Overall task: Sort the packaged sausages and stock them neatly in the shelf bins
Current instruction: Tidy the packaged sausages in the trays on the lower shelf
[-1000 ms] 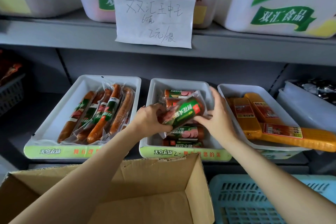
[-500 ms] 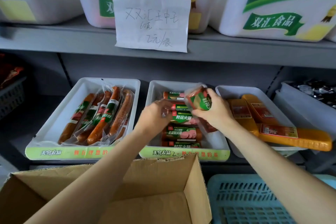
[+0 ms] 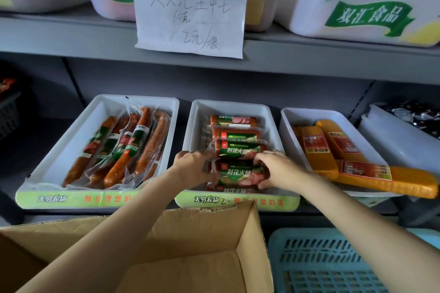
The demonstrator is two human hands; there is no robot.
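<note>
- Step in hand, as I read it: seating one short ham sausage pack (image 3: 240, 175) into the row in the middle bin (image 3: 195, 126). It lies crosswise, label up, second from the front of the bin.
- Same bin: three like packs lined up behind it, one more pack edge peeking out in front, just at the bin's front wall.
- Left hand (image 3: 192, 166): at the pack's left end, fingers curled onto the wrapper edge, so gripping it. How tight, can't tell.
- Right hand (image 3: 278, 169): at the pack's right end, fingers bent over and round it, thumb underneath, also gripping.
- Both hands low inside the middle bin, pack looks touching or nearly touching its neighbours.
- Next move, my guess: square the pack to the row, let go with both hands, then go down to the cardboard box (image 3: 202, 233) in front of the middle bin for the next one. The box floor that shows has no packs on it; the rest is hidden by the arms.
- Left of the middle bin: bin of long sausages (image 3: 133, 147), lying front-to-back.
- Right of the middle bin: bin of yellow sausages (image 3: 333, 152), one sticking out over the front right corner, which may want straightening.
</note>
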